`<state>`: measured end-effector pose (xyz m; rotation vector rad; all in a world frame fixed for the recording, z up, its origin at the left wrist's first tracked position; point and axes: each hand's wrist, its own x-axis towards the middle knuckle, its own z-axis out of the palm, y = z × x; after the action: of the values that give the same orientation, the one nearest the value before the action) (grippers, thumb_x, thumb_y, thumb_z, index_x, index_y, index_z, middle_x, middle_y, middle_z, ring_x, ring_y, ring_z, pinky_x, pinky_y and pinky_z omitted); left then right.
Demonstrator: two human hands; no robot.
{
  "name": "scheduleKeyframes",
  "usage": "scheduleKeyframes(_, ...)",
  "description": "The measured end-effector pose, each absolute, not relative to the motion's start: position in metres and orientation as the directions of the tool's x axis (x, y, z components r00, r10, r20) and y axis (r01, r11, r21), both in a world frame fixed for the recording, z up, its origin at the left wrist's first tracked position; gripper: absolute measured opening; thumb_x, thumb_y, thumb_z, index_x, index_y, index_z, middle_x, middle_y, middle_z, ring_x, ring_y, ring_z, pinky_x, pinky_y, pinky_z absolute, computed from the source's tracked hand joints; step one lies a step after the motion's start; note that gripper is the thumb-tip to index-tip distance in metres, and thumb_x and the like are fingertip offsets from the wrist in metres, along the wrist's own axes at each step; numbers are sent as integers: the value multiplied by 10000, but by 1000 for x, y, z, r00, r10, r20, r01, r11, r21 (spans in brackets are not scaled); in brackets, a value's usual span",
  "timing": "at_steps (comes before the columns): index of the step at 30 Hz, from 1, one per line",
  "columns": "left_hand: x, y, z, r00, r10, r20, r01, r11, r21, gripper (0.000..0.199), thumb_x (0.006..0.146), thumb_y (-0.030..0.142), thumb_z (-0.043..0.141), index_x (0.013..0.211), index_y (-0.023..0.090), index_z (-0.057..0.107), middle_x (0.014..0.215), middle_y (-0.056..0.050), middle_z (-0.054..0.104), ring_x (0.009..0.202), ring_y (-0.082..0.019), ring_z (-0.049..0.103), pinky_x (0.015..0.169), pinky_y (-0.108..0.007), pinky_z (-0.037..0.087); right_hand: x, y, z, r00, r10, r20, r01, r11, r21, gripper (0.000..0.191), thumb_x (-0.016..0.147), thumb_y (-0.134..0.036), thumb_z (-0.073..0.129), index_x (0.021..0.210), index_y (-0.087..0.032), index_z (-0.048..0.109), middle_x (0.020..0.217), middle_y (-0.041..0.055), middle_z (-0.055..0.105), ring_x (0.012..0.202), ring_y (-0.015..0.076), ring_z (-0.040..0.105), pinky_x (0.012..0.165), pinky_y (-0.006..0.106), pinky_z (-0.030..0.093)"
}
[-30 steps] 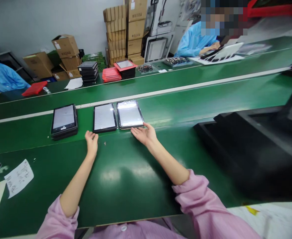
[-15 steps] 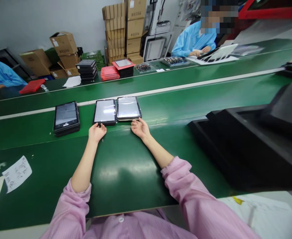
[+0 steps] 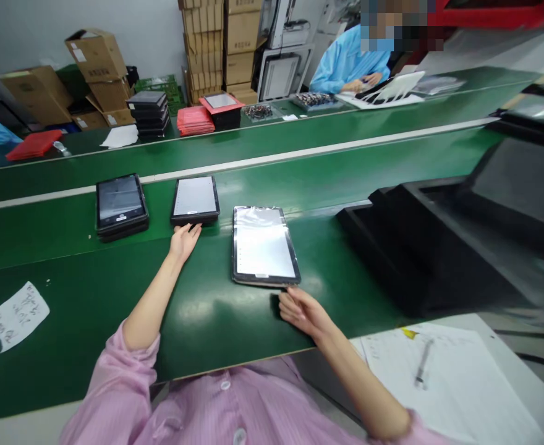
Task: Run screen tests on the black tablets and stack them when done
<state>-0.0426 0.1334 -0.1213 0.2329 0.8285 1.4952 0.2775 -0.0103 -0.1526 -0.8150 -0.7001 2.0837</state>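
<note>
A tablet [image 3: 263, 244] with a bright white screen and black frame lies on the near green bench top. My right hand [image 3: 302, 311] pinches its near right corner, fingers curled under the edge. Farther off to the left, a second white-screened tablet [image 3: 196, 196] sits on top of a short stack. My left hand [image 3: 185, 242] reaches to the front edge of that stack, fingers stretched out and palm up; whether the fingertips touch it I cannot tell. Left of it rests another stack topped by a dark-screened tablet [image 3: 120, 201].
Large black foam trays [image 3: 411, 247] stand on the right. A handwritten note [image 3: 19, 315] lies at left. Papers with a pen [image 3: 424, 363] are at lower right. Across the white rail [image 3: 263, 162], a co-worker in blue [image 3: 346, 65] sits near red pouches [image 3: 195, 120] and stacked cartons [image 3: 242, 55].
My right hand has drawn the right-hand white-screened tablet toward me, away from the one beside it. My left hand stays by the other stack. The camera view has shifted slightly.
</note>
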Motion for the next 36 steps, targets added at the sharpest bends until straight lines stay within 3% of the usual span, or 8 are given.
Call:
scheduleKeyframes(4, -63, 44, -128, -111, 930, -350, -724, 166, 669, 218, 773, 62, 599, 905, 233, 621, 953, -29, 723, 1066, -208, 713, 1086, -422, 482, 303, -67, -144, -479, 751, -455, -252, -614, -748, 467, 792, -572, 757, 644, -234, 472, 454, -90, 334, 396, 66, 177, 438, 265, 153)
scheduleKeyframes(7, -81, -46, -137, -26, 939, -343, -431, 299, 851, 246, 775, 366, 730, 990, 264, 669, 1145, -94, 724, 1181, -323, 683, 1096, -545, 475, 324, -86, -120, -462, 692, -555, 143, -559, -817, 415, 864, -626, 661, 898, -213, 676, 486, -56, 439, 407, 104, 298, 444, 277, 192)
scheduleKeyframes(10, -106, -126, -138, 30, 869, -494, -160, 492, 856, 452, 803, 648, 677, 1038, 264, 720, 1216, -160, 725, 1117, -374, 710, 962, -548, 551, 327, -80, -92, -381, 822, -423, 457, -230, -859, 397, 961, -574, 547, 1047, -242, 747, 630, 17, 596, 543, 172, 510, 508, 300, 360)
scheduleKeyframes(13, -129, -169, -129, -177, 784, -595, 199, 621, 758, 717, 919, 780, 344, 886, 195, 757, 860, -162, 747, 758, -313, 725, 713, -465, 575, 302, -52, -79, -404, 912, -77, 626, 214, -750, 407, 1006, -521, 481, 1169, -268, 755, 987, 115, 704, 881, 263, 639, 769, 408, 516)
scheduleKeyframes(16, -134, -171, -118, -477, 867, -144, 644, 457, 614, 682, 974, 696, 317, 1038, 191, 770, 953, -141, 701, 861, -299, 671, 806, -453, 532, 264, -18, -88, -529, 841, 114, 704, 510, -494, 455, 980, -536, 547, 1360, -320, 673, 1425, 171, 562, 1280, 378, 503, 1043, 592, 418)
scheduleKeyframes(19, -118, -150, -116, -366, 910, 194, 894, 286, 345, 676, 987, 666, 325, 1308, 200, 695, 1294, -186, 584, 1190, -370, 553, 999, -540, 433, 244, 2, -104, -583, 797, 157, 719, 596, -357, 438, 957, -502, 615, 1371, -368, 661, 1621, 118, 377, 1425, 427, 342, 1149, 691, 231)
scheduleKeyframes(24, -92, -133, -121, -275, 918, 287, 959, 241, 149, 689, 1000, 675, 280, 1337, 231, 684, 1469, -204, 467, 1297, -425, 432, 1058, -658, 277, 279, -3, -110, -550, 808, 212, 751, 589, -299, 286, 984, -452, 579, 1202, -401, 757, 1616, 42, 385, 1422, 393, 352, 1166, 695, 192)
scheduleKeyframes(36, -61, -133, -116, -52, 958, 281, 983, 0, 182, 736, 981, 721, 227, 1385, 278, 653, 1533, -205, 336, 1337, -448, 386, 1090, -703, 182, 300, -33, -109, -314, 870, 380, 825, 448, -343, 325, 1005, -377, 500, 1227, -352, 736, 1475, 88, 479, 1305, 362, 455, 1148, 653, 274)
